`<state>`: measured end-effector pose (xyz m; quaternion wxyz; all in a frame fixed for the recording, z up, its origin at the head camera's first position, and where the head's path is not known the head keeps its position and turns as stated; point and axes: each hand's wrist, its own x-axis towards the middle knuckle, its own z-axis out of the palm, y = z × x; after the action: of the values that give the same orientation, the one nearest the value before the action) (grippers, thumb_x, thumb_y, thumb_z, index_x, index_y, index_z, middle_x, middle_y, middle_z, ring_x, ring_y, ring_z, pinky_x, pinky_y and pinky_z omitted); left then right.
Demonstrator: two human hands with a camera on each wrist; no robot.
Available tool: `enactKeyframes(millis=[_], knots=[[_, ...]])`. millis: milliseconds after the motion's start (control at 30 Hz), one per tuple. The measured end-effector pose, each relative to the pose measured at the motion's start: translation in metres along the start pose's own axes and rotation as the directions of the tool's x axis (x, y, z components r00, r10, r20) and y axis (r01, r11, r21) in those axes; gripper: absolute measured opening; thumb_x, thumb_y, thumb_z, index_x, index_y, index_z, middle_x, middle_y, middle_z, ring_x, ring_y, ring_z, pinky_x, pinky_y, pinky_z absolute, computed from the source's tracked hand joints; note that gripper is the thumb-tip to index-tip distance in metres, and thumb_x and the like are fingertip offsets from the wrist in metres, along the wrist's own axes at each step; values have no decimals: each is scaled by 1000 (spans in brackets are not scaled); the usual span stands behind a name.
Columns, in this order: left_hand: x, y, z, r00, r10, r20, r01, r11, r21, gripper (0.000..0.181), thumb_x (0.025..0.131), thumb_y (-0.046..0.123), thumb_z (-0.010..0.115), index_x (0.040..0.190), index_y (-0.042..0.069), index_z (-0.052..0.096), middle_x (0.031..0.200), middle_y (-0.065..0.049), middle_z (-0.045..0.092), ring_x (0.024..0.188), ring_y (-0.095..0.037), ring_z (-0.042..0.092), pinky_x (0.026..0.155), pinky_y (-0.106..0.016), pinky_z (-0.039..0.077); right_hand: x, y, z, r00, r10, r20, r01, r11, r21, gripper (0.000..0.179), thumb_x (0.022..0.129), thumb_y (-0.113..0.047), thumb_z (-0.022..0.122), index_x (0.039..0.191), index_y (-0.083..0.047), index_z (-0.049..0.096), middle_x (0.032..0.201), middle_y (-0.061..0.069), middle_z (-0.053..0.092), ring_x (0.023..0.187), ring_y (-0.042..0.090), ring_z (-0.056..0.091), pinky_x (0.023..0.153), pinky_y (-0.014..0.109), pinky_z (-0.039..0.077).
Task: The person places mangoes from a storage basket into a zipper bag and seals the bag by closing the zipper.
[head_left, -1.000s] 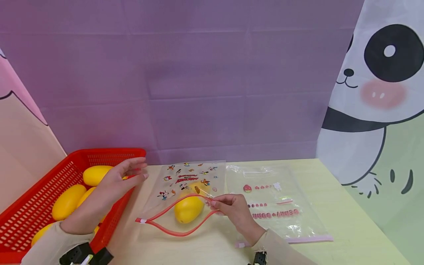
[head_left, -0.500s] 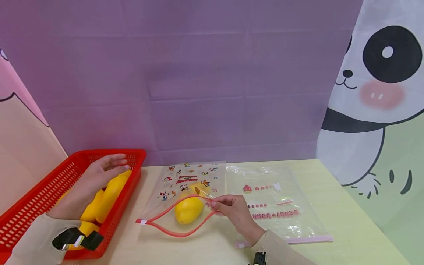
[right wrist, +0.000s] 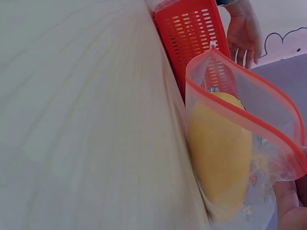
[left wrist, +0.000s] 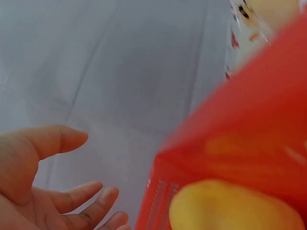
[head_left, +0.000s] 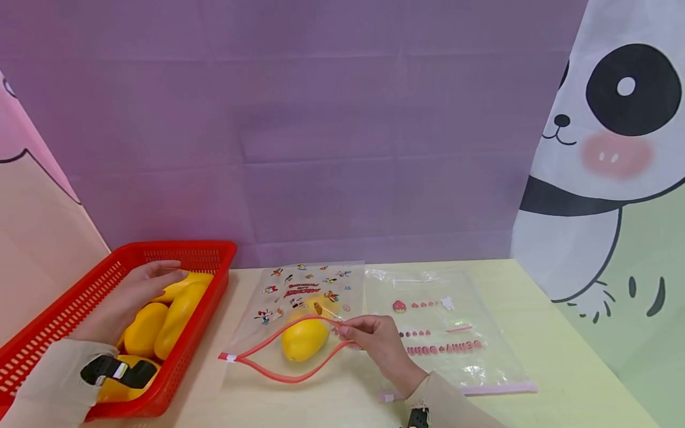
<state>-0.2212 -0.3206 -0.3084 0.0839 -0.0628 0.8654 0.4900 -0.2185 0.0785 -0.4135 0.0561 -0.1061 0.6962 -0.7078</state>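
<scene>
Red plastic basket (head_left: 179,356) = ref. L hand (head_left: 134,292) over it per head cam, fingers wide, nothing held, near basket's yellow fruits (head_left: 182,318). Clear zip bag (head_left: 266,326), right of basket, has min. one bagged fruit (head_left: 303,342); R hand (head_left: 379,342) pinches its edge, mouth gaping. Rec.: hold R pinch steady; L to cup one fruit round middle, lift clear of basket rim.

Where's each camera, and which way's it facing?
Head: head-worn, looking forward and down at the red basket and printed bag; left hand, right hand and sleeves show.
Left wrist: on that wrist, looking at the basket's corner and a yellow fruit; left fingers show.
Right wrist: on that wrist, looking across the bag's mouth toward the basket; both hands show, the right partly.
Head and right wrist share bag, basket and hands.
</scene>
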Motion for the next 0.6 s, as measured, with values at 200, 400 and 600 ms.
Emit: enactKeyframes(millis=[200,400,600], knots=[[6,-11,-6,1000,-28,-7,29,997,65,85,94,53,44,147,-4,8,147,-32,19,124,-45,37,101,-53,41,0,-2,1,1000,-2,4,2,1000,-2,24,82,-12,72,97,7,69,89,14,73,75,11,70,69,24,56],[9,-17,-11,998,-57,13,56,994,96,90,93,56,44,147,-5,7,146,-33,19,125,-47,35,101,-57,39,0,-4,0,1000,-2,2,1,1000,9,25,82,-11,72,97,8,69,88,14,73,74,10,70,69,24,56],[15,-19,-10,997,-75,2,74,987,143,88,93,51,47,144,-10,8,142,-35,20,122,-49,34,100,-61,36,0,-6,0,1000,2,2,-2,1000,29,26,82,-10,72,98,10,68,90,14,73,75,11,70,70,24,57]])
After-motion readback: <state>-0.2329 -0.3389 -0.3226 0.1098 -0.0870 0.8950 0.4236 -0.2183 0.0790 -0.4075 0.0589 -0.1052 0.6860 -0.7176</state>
